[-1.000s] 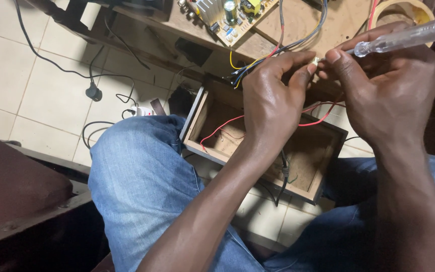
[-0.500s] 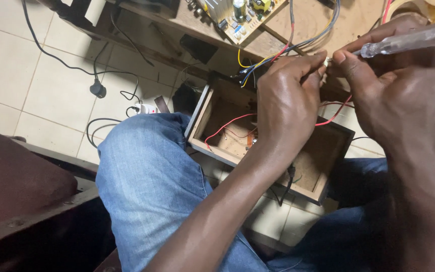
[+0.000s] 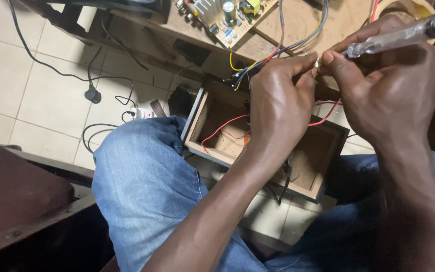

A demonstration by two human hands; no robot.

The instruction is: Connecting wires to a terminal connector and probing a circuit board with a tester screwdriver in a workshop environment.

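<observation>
The fingers of the left hand [image 3: 278, 108] and right hand [image 3: 386, 85] meet tip to tip, pinched shut on a tiny part [image 3: 318, 63] held between them, too small to identify. The right hand also grips a clear-handled screwdriver [image 3: 401, 35], which lies across its knuckles and points toward the pinch.

Both hands hover above an open wooden box [image 3: 323, 166] that rests between the person's knees, clad in blue jeans [image 3: 147, 176]. Red wires [image 3: 222, 128] loop inside the box and run up toward the hands.

Beyond the hands stands a wooden bench [image 3: 303, 20]. A circuit board [image 3: 227, 15] lies on it, and a bundle of yellow, blue and red leads [image 3: 258, 63] trails from the bench down to the fingers.

To the left, black cables [image 3: 51, 70] and a plug [image 3: 92, 94] lie on the pale tiled floor [image 3: 6, 75].
</observation>
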